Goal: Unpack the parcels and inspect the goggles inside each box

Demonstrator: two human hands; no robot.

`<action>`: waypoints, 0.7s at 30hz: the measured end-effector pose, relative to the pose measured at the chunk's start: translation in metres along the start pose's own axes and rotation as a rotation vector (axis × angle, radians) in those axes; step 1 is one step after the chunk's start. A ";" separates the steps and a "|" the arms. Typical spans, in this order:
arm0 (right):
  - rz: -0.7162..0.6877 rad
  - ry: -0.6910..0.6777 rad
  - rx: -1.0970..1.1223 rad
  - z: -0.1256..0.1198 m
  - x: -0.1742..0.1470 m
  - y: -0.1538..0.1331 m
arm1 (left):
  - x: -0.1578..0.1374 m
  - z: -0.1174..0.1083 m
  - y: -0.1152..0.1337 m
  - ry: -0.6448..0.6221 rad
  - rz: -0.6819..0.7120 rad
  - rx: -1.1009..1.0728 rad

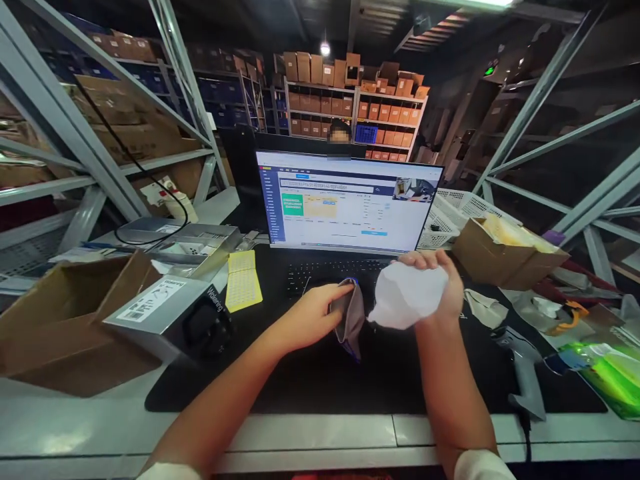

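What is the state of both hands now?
Left hand: holding a gray, blue-edged pouch at its mouth.
Right hand: holding a white sheet or bag, unclear which.

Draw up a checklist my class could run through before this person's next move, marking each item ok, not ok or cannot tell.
1. Left hand has hold of the grey pouch: ok, fingers at its mouth.
2. Pouch contents known: cannot tell, its inside is not clearly shown.
3. Right hand has hold of the white item: ok.
4. Keyboard unobstructed: not ok, the hands and held things hide part of it.
5. Monitor lit: ok.
6. Scanner free of both hands: ok, lying on the black mat.
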State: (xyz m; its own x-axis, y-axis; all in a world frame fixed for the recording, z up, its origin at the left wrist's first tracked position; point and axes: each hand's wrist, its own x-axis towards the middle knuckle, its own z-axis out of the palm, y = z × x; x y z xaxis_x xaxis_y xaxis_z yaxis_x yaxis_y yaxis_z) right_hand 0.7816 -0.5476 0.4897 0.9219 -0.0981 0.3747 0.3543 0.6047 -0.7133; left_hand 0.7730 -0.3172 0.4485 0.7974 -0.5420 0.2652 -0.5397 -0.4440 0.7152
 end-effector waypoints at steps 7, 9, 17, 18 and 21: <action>0.335 -0.432 -0.200 0.023 -0.019 0.030 | 0.003 0.010 -0.007 0.148 -0.017 -0.125; 0.353 -0.469 -0.194 0.020 -0.021 0.029 | 0.002 0.013 -0.005 0.136 -0.008 -0.064; 0.445 -0.421 -0.100 0.010 -0.020 0.016 | 0.001 0.015 0.000 0.172 -0.007 0.274; 0.439 -0.400 -0.092 0.010 -0.019 0.015 | 0.001 0.013 -0.001 0.173 0.013 0.256; 0.424 -0.371 -0.027 0.008 -0.016 0.011 | 0.001 0.008 -0.003 0.171 0.065 0.171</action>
State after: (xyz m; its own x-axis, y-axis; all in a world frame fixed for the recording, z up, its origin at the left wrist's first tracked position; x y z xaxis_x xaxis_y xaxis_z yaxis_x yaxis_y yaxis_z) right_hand 0.7698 -0.5326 0.4809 0.8693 0.4363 0.2321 -0.0265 0.5101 -0.8597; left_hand 0.7732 -0.3216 0.4415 0.7859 -0.4508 0.4232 -0.6174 -0.5342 0.5775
